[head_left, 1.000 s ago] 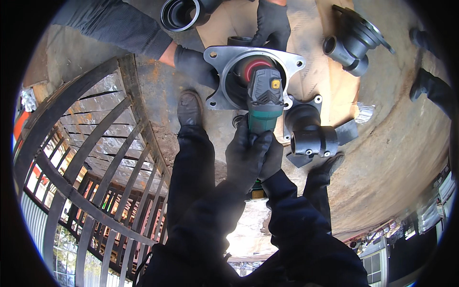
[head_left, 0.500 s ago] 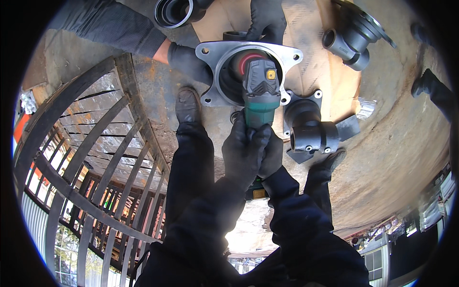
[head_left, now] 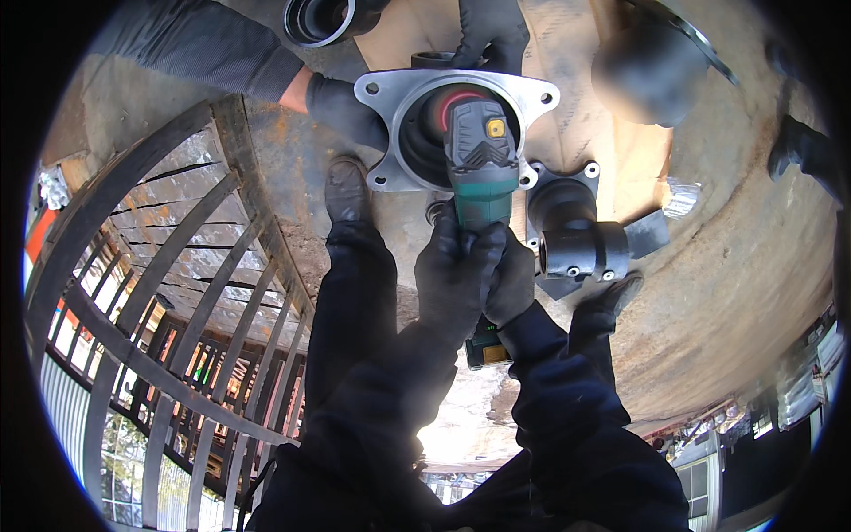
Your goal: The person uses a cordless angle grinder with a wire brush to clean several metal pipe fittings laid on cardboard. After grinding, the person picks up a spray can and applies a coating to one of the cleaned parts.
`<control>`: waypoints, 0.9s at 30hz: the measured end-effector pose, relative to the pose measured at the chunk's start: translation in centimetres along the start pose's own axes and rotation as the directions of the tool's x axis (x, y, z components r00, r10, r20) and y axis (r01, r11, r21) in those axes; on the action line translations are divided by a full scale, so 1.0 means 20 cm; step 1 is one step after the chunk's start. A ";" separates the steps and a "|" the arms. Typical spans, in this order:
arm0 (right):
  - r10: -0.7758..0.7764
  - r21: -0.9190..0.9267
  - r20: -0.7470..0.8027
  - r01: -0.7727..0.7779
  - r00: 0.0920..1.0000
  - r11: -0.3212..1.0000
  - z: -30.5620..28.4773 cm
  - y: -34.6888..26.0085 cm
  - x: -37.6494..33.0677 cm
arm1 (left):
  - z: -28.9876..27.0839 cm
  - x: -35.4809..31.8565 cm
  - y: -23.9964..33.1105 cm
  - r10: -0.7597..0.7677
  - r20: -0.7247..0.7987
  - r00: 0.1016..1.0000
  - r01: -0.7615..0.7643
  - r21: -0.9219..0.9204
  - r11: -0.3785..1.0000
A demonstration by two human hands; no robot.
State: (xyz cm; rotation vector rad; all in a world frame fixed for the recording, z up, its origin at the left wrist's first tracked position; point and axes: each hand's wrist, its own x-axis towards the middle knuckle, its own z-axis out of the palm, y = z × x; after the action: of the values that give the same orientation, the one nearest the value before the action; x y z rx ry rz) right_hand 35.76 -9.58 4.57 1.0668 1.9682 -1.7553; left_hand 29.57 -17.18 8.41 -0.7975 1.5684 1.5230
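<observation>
My left hand point(head_left: 454, 270) and my right hand point(head_left: 514, 284), both in black gloves, grip the body of a green and grey angle grinder point(head_left: 480, 164). Its head, with a red disc point(head_left: 441, 105), sits inside the round bore of a silver metal flange housing point(head_left: 390, 97). Another person's gloved hands point(head_left: 341, 106) hold that housing at its left side and its far edge point(head_left: 492, 31). My two dark boots point(head_left: 344, 191) stand on the rusty steel floor on either side of the grinder.
A black cast pipe fitting point(head_left: 576, 235) lies right of the grinder on brown cardboard point(head_left: 576, 106). A black ring part point(head_left: 319, 19) is at the top. Curved steel railing bars point(head_left: 160, 293) run along the left. Another dark casting point(head_left: 647, 66) is at top right.
The view has shifted slightly; the housing and grinder sit lower and a little left in view. Both hands keep their grip on the grinder.
</observation>
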 end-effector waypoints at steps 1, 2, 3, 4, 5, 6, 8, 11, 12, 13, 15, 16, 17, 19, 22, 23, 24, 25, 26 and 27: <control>0.013 0.021 -0.006 -0.013 1.000 1.000 0.01 0.00 0.00 | 0.00 0.00 0.00 0.012 -0.005 1.000 -0.012 0.011 1.000; 0.010 0.015 0.007 -0.010 1.000 1.000 0.02 0.00 0.00 | -0.01 0.00 0.00 0.019 -0.014 1.000 -0.019 0.032 0.999; 0.010 0.009 0.019 -0.010 1.000 1.000 0.03 0.01 0.00 | -0.02 0.00 -0.01 0.015 -0.015 1.000 -0.015 0.013 1.000; -0.016 0.012 0.023 0.016 1.000 1.000 0.03 0.02 0.00 | -0.03 0.00 -0.02 0.008 -0.022 1.000 -0.008 0.004 1.000; -0.008 -0.030 0.051 0.009 0.999 1.000 0.03 0.03 0.00 | -0.05 0.00 -0.04 0.000 -0.027 1.000 0.000 -0.005 1.000; -0.024 -0.065 0.071 0.029 0.997 0.997 0.01 0.05 0.00 | -0.06 0.00 -0.06 0.031 -0.058 0.998 -0.030 0.022 0.999; -0.046 -0.158 0.129 0.066 0.991 0.985 -0.03 0.08 -0.01 | -0.05 -0.01 -0.13 0.087 -0.095 0.992 -0.081 0.067 0.994; -0.015 -0.305 0.186 0.072 0.982 0.950 -0.11 0.15 -0.02 | -0.05 -0.03 -0.21 -0.025 0.096 0.995 0.065 -0.433 0.899; -0.007 -0.312 0.200 0.070 0.980 0.948 -0.14 0.17 -0.04 | -0.03 -0.04 -0.24 0.019 0.096 0.995 0.022 -0.401 0.916; -0.018 -0.284 0.207 0.078 0.978 0.956 -0.16 0.18 -0.06 | -0.03 -0.06 -0.26 0.043 0.071 0.997 -0.014 -0.370 0.929; -0.061 -0.250 0.207 0.113 0.976 0.962 -0.18 0.18 -0.12 | -0.04 -0.10 -0.28 0.062 0.084 0.995 -0.033 -0.307 0.951; 0.016 -0.244 0.220 0.039 0.975 0.969 -0.18 0.17 -0.14 | -0.05 -0.12 -0.29 0.053 0.107 0.993 -0.023 -0.265 0.964; 0.057 -0.206 0.235 -0.008 0.970 0.978 -0.20 0.16 -0.17 | -0.04 -0.16 -0.30 0.105 0.045 0.993 -0.097 -0.159 0.983; 0.139 -0.161 0.254 -0.100 0.957 0.982 -0.23 0.11 -0.24 | -0.03 -0.24 -0.32 0.118 -0.050 0.992 -0.114 0.067 0.991; 0.274 -0.135 0.254 -0.246 0.927 0.960 -0.32 0.03 -0.37 | 0.04 -0.36 -0.36 0.112 -0.074 0.991 -0.114 -0.012 0.993; 0.321 -0.119 0.250 -0.300 0.914 0.947 -0.36 0.01 -0.42 | 0.07 -0.40 -0.36 0.075 -0.063 0.995 -0.083 -0.132 0.988; 0.341 -0.094 0.239 -0.328 0.909 0.940 -0.41 0.00 -0.47 | 0.09 -0.45 -0.35 0.017 -0.011 1.000 -0.019 -0.135 0.991; 0.355 -0.098 0.222 -0.341 0.908 0.935 -0.45 -0.01 -0.53 | 0.11 -0.50 -0.34 -0.041 0.041 0.998 0.046 -0.131 0.990; 0.340 -0.022 0.190 -0.342 0.921 0.939 -0.50 -0.02 -0.60 | 0.13 -0.55 -0.33 -0.098 0.093 0.991 0.109 -0.122 0.987; 0.301 0.062 0.146 -0.312 0.942 0.948 -0.55 -0.02 -0.67 | 0.14 -0.62 -0.32 -0.091 0.147 0.985 0.065 0.174 0.983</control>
State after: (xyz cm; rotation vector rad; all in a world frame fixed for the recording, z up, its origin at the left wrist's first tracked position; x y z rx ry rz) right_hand 47.28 -3.60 15.93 1.1756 1.5631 -1.7015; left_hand 41.37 -15.88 16.09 -0.6232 1.5105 1.3419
